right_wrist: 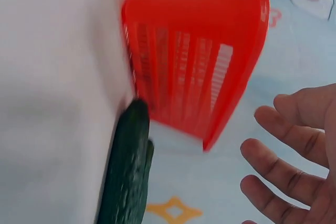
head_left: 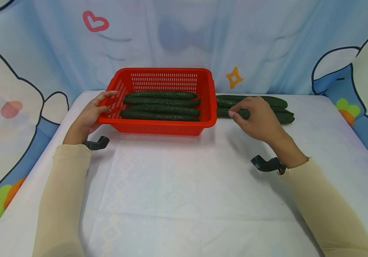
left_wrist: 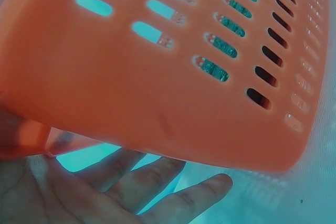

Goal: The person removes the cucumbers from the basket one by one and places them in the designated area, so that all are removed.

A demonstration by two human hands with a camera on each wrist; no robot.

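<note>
Several dark green cucumbers (head_left: pixel 163 109) lie side by side in a red plastic basket (head_left: pixel 158 127). My left hand (head_left: pixel 89 112) rests at the basket's left end, its fingers reaching over the rim. The left wrist view shows fairly straight fingers (left_wrist: pixel 157 179) along the rim, outside the slotted wall (left_wrist: pixel 131 87). Over a second group of cucumbers (head_left: pixel 278 103) on the table, right of the basket, is my right hand (head_left: pixel 257 119). It holds nothing; in the right wrist view its loosely bent fingers (right_wrist: pixel 278 166) are apart from the nearest cucumber (right_wrist: pixel 126 166).
A white cloth covers the table (head_left: pixel 184 185). Behind it hangs a light blue printed curtain (head_left: pixel 261 39), close to the back of the basket and the loose cucumbers. A small dark camera is strapped to each wrist.
</note>
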